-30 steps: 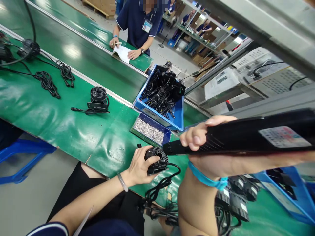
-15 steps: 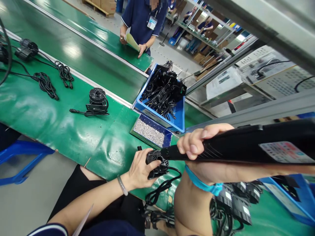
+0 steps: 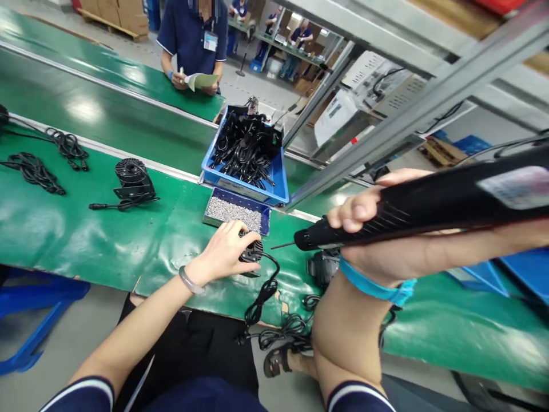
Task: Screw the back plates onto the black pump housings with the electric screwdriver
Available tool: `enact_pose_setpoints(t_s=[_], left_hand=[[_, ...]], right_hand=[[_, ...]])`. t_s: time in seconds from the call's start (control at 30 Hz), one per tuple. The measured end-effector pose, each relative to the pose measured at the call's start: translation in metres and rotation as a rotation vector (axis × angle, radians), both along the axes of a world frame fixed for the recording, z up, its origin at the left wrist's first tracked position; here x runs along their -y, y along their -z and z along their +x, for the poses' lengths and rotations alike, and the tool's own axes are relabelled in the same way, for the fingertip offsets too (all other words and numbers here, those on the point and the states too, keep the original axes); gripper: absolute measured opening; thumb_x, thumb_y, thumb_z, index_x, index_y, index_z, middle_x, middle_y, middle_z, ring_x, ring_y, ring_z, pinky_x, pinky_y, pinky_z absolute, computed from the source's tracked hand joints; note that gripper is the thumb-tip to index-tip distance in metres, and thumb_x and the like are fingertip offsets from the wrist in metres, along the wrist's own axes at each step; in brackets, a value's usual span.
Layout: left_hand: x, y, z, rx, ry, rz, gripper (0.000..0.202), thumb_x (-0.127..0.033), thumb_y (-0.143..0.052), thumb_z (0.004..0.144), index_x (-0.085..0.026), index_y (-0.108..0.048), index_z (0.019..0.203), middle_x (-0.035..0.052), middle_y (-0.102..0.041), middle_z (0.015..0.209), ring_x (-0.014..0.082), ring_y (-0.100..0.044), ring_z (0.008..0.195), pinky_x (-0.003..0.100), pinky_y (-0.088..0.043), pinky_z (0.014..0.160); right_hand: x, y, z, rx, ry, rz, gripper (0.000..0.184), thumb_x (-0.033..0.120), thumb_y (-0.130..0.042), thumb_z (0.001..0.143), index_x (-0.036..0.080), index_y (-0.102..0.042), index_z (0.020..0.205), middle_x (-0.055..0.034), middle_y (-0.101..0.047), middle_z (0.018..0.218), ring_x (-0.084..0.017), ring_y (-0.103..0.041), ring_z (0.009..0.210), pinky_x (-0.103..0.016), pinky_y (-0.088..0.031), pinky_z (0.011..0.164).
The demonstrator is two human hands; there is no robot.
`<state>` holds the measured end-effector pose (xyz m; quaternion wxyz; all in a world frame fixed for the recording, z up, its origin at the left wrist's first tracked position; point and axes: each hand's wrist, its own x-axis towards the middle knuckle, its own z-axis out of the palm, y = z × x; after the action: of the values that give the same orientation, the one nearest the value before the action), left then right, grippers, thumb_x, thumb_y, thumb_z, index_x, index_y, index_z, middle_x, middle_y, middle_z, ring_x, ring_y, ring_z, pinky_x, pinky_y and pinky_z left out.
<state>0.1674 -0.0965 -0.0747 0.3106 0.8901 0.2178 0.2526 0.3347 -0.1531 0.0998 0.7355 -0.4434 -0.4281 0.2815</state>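
Observation:
My left hand [image 3: 227, 250] is wrapped round a small round black finned lamp unit [image 3: 253, 249] on the green bench, partly hiding it. A black cable [image 3: 261, 297] runs from the unit in a bundle towards the bench's front edge. In my right hand [image 3: 360, 209] is a black electric screwdriver [image 3: 429, 200], held level, its thin bit pointing left. The bit's tip is apart from the unit, just to its right. Beyond my left hand lies a shallow blue tray [image 3: 266, 220] of small silvery screws [image 3: 231, 213].
A blue bin [image 3: 257, 191] heaped with black cables stands behind the screw tray. Another finned unit [image 3: 134, 177] sits to the left, with cable bundles [image 3: 34, 171] farther left. Metal frame posts [image 3: 369, 143] rise at right. A co-worker [image 3: 193, 46] holds papers across the bench.
The screwdriver has pulled back to the right, off the unit, so its bit now shows. My left hand still holds the unit. The view has swung to the right.

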Motion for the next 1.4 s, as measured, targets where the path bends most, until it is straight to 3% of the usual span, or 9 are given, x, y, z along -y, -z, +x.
enact_pose_setpoints(t_s=[0.13, 0.23, 0.4, 0.7, 1.0, 1.13, 1.2, 1.3, 1.4], left_hand=[[-0.013, -0.011, -0.005, 0.029, 0.275, -0.045, 0.071, -0.022, -0.063, 0.078, -0.022, -0.048, 0.148, 0.0142, -0.057, 0.149, 0.0345, -0.053, 0.137, 0.054, -0.042, 0.117], [-0.020, -0.005, -0.010, -0.025, 0.350, -0.008, 0.082, -0.027, -0.066, 0.079, -0.020, -0.039, 0.156, 0.0167, -0.045, 0.161, 0.0364, -0.044, 0.148, 0.054, -0.036, 0.122], [-0.019, 0.012, -0.005, -0.070, 0.198, 0.042, 0.079, -0.051, -0.080, 0.079, -0.023, -0.051, 0.146, 0.0134, -0.063, 0.140, 0.0327, -0.063, 0.125, 0.044, -0.052, 0.104], [-0.012, 0.021, -0.002, 0.061, 0.108, 0.161, 0.057, -0.043, -0.076, 0.079, -0.024, -0.063, 0.132, 0.0046, -0.072, 0.106, 0.0214, -0.071, 0.091, 0.028, -0.054, 0.079], [-0.010, 0.024, -0.003, 0.079, 0.095, 0.226, 0.051, -0.052, -0.072, 0.082, -0.021, -0.067, 0.123, 0.0053, -0.072, 0.098, 0.0208, -0.070, 0.084, 0.028, -0.053, 0.074], [-0.012, 0.022, -0.004, 0.026, 0.107, 0.131, 0.053, -0.047, -0.074, 0.081, -0.023, -0.065, 0.128, 0.0069, -0.073, 0.112, 0.0227, -0.071, 0.096, 0.030, -0.055, 0.083], [-0.013, 0.021, -0.004, 0.001, 0.132, 0.080, 0.060, -0.045, -0.076, 0.080, -0.025, -0.062, 0.135, 0.0084, -0.071, 0.123, 0.0247, -0.071, 0.105, 0.033, -0.056, 0.089], [-0.012, 0.020, -0.004, 0.035, 0.147, 0.010, 0.067, -0.042, -0.080, 0.077, -0.025, -0.060, 0.139, 0.0103, -0.067, 0.131, 0.0274, -0.068, 0.115, 0.040, -0.055, 0.098], [-0.010, 0.019, -0.006, 0.203, 0.073, -0.076, 0.064, -0.037, -0.082, 0.074, -0.024, -0.063, 0.134, 0.0104, -0.070, 0.127, 0.0276, -0.068, 0.117, 0.042, -0.054, 0.104]], right_hand=[[0.002, 0.008, -0.006, -0.008, -0.082, 0.085, 0.061, 0.081, -0.067, 0.073, 0.021, -0.073, 0.064, 0.0005, -0.055, 0.042, -0.013, -0.048, 0.030, -0.024, -0.037, 0.027], [0.004, 0.018, -0.010, -0.090, -0.116, 0.087, 0.064, 0.084, -0.065, 0.074, 0.020, -0.072, 0.068, 0.0012, -0.056, 0.044, -0.011, -0.047, 0.031, -0.023, -0.038, 0.029], [-0.002, 0.032, -0.017, -0.146, -0.153, 0.080, 0.073, 0.092, -0.051, 0.076, 0.021, -0.067, 0.072, 0.0035, -0.054, 0.045, -0.011, -0.044, 0.032, -0.023, -0.035, 0.030], [0.000, 0.036, -0.023, -0.116, -0.316, -0.011, 0.074, 0.093, -0.053, 0.071, 0.021, -0.069, 0.070, 0.0016, -0.057, 0.044, -0.012, -0.046, 0.029, -0.024, -0.031, 0.026], [0.005, 0.035, -0.029, -0.166, -0.438, -0.026, 0.080, 0.097, -0.054, 0.068, 0.018, -0.068, 0.070, 0.0015, -0.056, 0.043, -0.011, -0.045, 0.029, -0.023, -0.035, 0.028], [0.008, 0.039, -0.021, -0.169, -0.478, -0.011, 0.077, 0.093, -0.053, 0.075, 0.017, -0.069, 0.077, -0.0001, -0.060, 0.049, -0.012, -0.049, 0.035, -0.023, -0.038, 0.033], [0.005, 0.042, -0.010, -0.145, -0.436, 0.024, 0.079, 0.094, -0.048, 0.076, 0.018, -0.070, 0.077, 0.0000, -0.059, 0.049, -0.013, -0.049, 0.035, -0.024, -0.039, 0.034], [-0.003, 0.051, 0.013, -0.130, -0.180, 0.028, 0.080, 0.095, -0.041, 0.077, 0.021, -0.070, 0.083, 0.0026, -0.055, 0.049, -0.013, -0.049, 0.037, -0.025, -0.043, 0.039], [-0.004, 0.072, 0.037, -0.079, 0.003, -0.024, 0.075, 0.090, -0.043, 0.082, 0.024, -0.071, 0.106, -0.0001, -0.066, 0.067, -0.018, -0.067, 0.061, -0.032, -0.058, 0.062]])
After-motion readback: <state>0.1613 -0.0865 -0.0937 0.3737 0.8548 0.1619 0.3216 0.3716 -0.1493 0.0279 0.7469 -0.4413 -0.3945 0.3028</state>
